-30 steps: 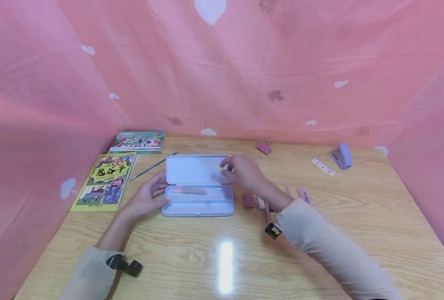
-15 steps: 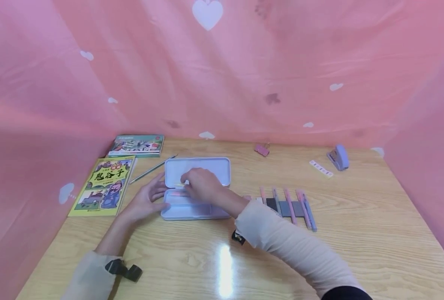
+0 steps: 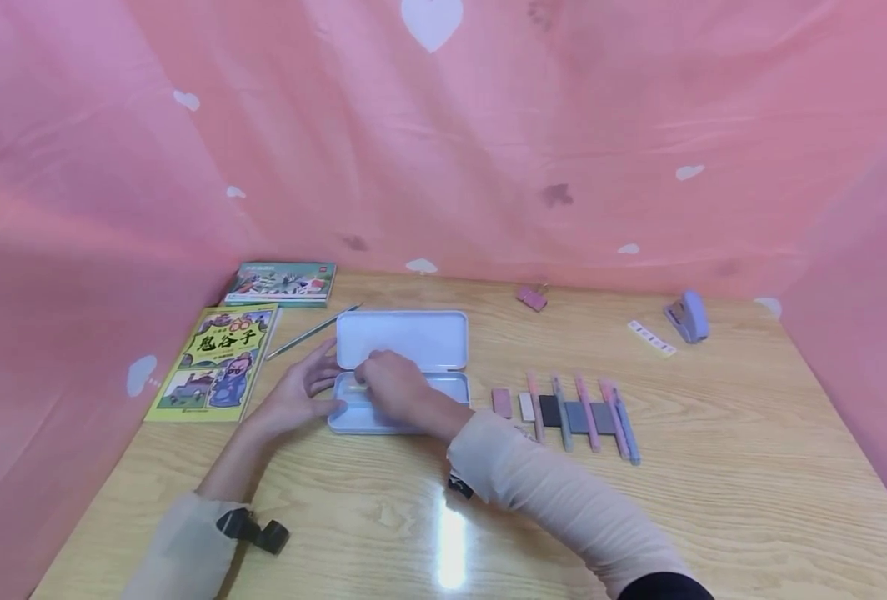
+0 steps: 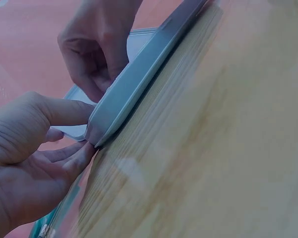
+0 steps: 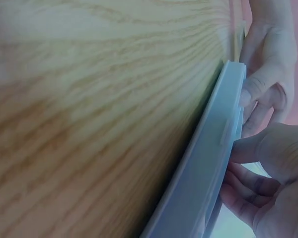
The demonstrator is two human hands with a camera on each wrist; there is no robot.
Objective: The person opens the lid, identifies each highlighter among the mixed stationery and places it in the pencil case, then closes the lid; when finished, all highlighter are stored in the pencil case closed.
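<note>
The left hand (image 3: 298, 390) is pinching the left end of the open pencil case (image 3: 421, 333), lying toward the counter's (image 3: 383, 517) far edge. The right hand (image 3: 397, 385) is hanging over the case, any hold hidden; were the left slackening, a push could be skidding it.

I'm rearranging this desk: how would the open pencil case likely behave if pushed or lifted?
The pencil case would probably stay stiff, since its walls look straight with the left hand gripping one end. Pushed, it would likely slide, not roll, lying flat on the table. The lid may swing during lifting, being hinged at the back.
</note>
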